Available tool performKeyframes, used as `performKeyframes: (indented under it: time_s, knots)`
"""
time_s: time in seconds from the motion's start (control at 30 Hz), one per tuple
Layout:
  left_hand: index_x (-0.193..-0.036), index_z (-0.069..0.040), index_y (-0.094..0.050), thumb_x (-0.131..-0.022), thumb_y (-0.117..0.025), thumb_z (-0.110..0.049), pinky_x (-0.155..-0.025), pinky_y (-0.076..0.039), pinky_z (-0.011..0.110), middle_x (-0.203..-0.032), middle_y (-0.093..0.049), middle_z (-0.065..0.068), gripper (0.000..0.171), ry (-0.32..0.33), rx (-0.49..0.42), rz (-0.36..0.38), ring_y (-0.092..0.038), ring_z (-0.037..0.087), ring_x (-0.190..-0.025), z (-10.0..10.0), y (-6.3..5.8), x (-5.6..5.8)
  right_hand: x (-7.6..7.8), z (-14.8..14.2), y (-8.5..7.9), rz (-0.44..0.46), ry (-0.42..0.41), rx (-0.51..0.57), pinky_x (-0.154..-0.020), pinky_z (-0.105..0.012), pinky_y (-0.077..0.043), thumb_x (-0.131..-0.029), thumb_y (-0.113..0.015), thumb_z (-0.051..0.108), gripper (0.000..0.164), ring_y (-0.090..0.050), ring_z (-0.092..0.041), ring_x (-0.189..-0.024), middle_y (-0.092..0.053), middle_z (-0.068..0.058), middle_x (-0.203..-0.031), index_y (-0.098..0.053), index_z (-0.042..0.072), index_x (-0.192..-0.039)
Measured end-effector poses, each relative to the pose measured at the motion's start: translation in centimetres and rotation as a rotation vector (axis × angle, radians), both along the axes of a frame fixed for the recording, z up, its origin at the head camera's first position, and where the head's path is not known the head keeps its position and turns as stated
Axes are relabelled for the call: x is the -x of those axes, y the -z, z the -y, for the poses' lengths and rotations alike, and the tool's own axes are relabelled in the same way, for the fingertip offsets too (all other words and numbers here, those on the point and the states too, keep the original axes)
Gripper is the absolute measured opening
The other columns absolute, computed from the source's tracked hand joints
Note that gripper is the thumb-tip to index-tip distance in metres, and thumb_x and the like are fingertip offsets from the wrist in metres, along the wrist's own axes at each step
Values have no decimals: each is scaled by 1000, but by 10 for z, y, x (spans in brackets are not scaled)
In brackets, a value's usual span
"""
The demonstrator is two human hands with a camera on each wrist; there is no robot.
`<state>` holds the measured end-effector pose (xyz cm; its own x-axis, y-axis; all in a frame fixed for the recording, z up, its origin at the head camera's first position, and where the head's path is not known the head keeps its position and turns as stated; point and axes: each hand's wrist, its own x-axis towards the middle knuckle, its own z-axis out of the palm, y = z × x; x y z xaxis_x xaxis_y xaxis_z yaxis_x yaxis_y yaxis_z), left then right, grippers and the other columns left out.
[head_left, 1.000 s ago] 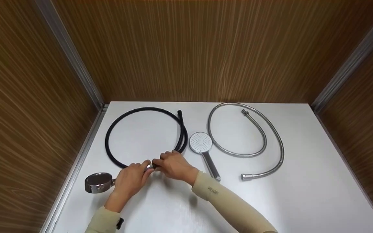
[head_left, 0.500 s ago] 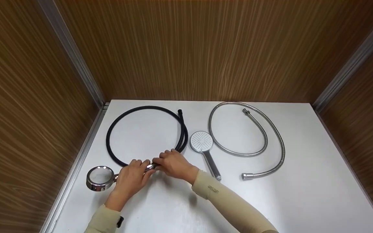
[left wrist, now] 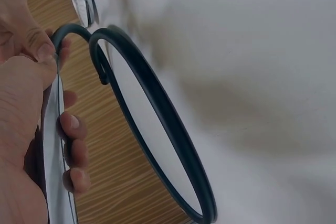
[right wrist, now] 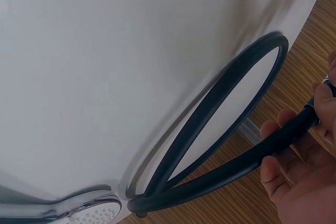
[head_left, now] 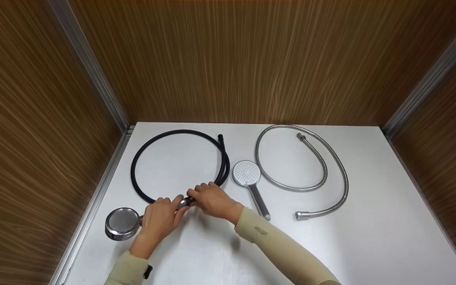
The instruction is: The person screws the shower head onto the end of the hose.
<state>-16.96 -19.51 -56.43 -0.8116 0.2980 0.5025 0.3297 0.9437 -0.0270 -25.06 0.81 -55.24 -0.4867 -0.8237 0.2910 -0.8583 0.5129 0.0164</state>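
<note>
My left hand grips the handle of a chrome shower head, whose round head sticks out to the left above the table. In the left wrist view the fingers wrap round the silvery handle. My right hand pinches the end of a black shower hose against the tip of that handle. The joint is partly covered by fingers, so how far the two are engaged is hidden. In the right wrist view the hose runs across the right hand's curled fingers. Its remaining length lies looped on the table.
A second shower head, with a white nozzle face and grey handle, lies right of the black hose. Beyond it a silver metal hose lies coiled. The white table is bounded by wood-grained panels at back and sides.
The chrome shower head has rolled about its handle, so its round face is tilted differently. Both hands stay at the joint, the right fingers shifting slightly. Other things lie as before.
</note>
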Motion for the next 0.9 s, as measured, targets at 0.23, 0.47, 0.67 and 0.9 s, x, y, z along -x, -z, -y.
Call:
performKeyframes:
  time_s: [0.23, 0.47, 0.67, 0.9]
  knots:
    - [-111, -16, -69, -95, -76, -43, -39, -40, 39, -62, -52, 8, 31, -17, -24, 46, -52, 26, -50, -1, -1, -2, -1, 0, 0, 19, 1, -24, -71, -32, -50, -106, -59, 36, 21, -68, -19, -89, -69, 1, -96, -63, 19, -117]
    - [-106, -17, -67, -95, -76, -43, -39, -36, 35, -60, -50, 5, 29, -9, -17, 111, -42, 18, -47, -1, -2, -2, -1, -1, 3, 20, -12, -7, -71, -33, -50, -104, -62, 38, 21, -68, -18, -88, -69, 2, -95, -65, 20, -115]
    - [-109, -17, -69, -97, -74, -44, -40, -38, 35, -60, -51, 5, 30, 14, 15, 145, -42, 17, -47, 0, -4, -3, -2, -3, 6, 13, -30, -2, -70, -32, -50, -103, -64, 38, 22, -68, -18, -88, -69, 1, -95, -65, 21, -117]
    - [-116, -18, -74, -94, -76, -44, -42, -46, 40, -65, -57, 8, 35, 5, 31, 85, -55, 25, -52, 1, -4, -2, -4, -3, 2, 29, -30, -13, -71, -32, -50, -108, -57, 36, 23, -67, -18, -89, -69, 1, -96, -69, 21, -120]
